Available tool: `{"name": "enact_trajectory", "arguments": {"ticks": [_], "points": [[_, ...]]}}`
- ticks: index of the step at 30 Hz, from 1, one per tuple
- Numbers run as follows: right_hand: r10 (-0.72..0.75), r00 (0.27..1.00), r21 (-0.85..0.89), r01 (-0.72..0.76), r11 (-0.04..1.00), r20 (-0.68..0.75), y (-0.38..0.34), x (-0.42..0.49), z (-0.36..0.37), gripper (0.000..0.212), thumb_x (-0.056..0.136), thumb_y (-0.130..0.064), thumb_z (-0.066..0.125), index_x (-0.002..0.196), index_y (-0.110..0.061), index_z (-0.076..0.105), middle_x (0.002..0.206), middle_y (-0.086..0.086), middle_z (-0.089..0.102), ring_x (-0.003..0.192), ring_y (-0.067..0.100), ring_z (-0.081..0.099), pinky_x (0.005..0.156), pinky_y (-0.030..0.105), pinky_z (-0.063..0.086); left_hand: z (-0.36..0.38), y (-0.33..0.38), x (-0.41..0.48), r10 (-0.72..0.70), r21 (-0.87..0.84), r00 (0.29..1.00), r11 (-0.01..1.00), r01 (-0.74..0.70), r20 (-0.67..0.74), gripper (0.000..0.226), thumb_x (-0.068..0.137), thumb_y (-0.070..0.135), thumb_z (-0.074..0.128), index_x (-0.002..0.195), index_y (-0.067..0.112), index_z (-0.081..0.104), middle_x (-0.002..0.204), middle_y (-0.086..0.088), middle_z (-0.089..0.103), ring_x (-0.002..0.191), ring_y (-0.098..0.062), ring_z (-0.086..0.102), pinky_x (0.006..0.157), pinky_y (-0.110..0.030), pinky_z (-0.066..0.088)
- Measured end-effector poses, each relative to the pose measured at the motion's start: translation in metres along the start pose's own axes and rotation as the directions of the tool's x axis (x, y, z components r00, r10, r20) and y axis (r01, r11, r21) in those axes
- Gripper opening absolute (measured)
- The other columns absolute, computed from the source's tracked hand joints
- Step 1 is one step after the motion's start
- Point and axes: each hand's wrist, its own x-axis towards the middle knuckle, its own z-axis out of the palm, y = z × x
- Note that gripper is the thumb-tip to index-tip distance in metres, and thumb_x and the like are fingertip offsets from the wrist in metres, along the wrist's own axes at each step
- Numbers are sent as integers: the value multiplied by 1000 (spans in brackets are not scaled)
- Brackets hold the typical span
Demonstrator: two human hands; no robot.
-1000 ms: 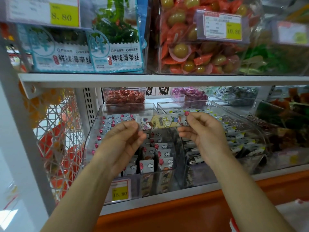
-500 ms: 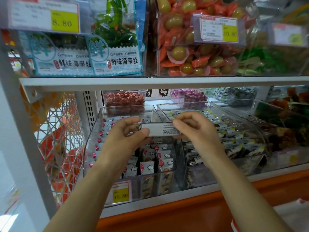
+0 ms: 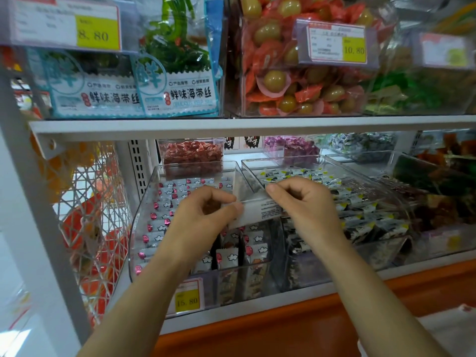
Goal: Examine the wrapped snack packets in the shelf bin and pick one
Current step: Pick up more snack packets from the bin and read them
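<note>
Where both forearms reach in from the bottom edge, an orange ledge [image 3: 270, 328] runs below the shelf front. Just above it, a yellow price tag [image 3: 187, 300] reading 15.80 sits on the front of the clear shelf bin [image 3: 143, 228]. Over this bin the left hand [image 3: 203, 217] and the right hand [image 3: 309, 210] hold 1 snack packet [image 3: 257, 212] between them. Each pinches an end with curled fingers and thumb. The packet's white printed side faces the camera, with its left end lower. Beneath it, more wrapped packets [image 3: 229, 256] stand in rows in the bin. Just beside it on the right, another clear bin [image 3: 401, 215] holds yellow-and-black wrapped pieces. Farther back sits a box of red sweets [image 3: 192, 155]. Above, bags of green seaweed [image 3: 177, 73] fill the upper shelf [image 3: 231, 124].
</note>
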Motion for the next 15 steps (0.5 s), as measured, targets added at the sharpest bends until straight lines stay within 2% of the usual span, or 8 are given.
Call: {"name": "enact_trajectory", "arguments": {"ticks": [2, 4, 7, 11, 15], "points": [[-11, 999, -5, 11, 1000, 33, -1, 0, -1, 18, 86, -19, 64, 71, -11, 70, 66, 8, 65, 64, 21, 58, 56, 29, 43, -3, 2, 1, -4, 2, 1000, 1000, 4, 15, 4, 79, 17, 70, 79, 13, 69, 83, -8, 70, 80, -25, 67, 75, -34, 58], [-13, 998, -3, 13, 1000, 67, 0, 1, -2, 17, 86, -18, 64, 70, -15, 71, 66, 4, 65, 62, 17, 57, 57, 29, 44, -7, 3, 1, -6, -3, 1000, 1000, 6, 29, 11, 79, 16, 69, 70, 10, 71, 75, -5, 71, 66, -15, 66, 62, -21, 57], [2, 993, 4, -3, 1000, 122, 0, 1, -3, 16, 85, -19, 65, 70, -22, 70, 67, -9, 66, 59, 0, 56, 57, 16, 44, -13, 4, 2, 12, 53, 1000, 999, -13, 13, 16, 80, 15, 69, 66, 8, 72, 63, 0, 69, 50, -3, 56, 50, -12, 48], [18, 989, 18, -21, 1000, 147, -1, 0, -2, 14, 85, -20, 65, 71, -21, 71, 67, -9, 67, 59, -3, 56, 57, 11, 43, -21, 4, 3, 13, 81, 1000, 997, -14, 24, 14, 81, 19, 68, 70, 15, 75, 69, 3, 72, 57, -4, 63, 57, -13, 53], [11, 996, 12, -12, 1000, 94, -1, -2, 2, 16, 86, -21, 65, 71, -23, 70, 67, -3, 67, 60, 8, 59, 58, 20, 45, -18, 3, 2, 3, 39, 1000, 999, -3, -1, 18, 85, 18, 63, 73, 11, 73, 71, -3, 70, 57, -6, 64, 55, -13, 51]]}}
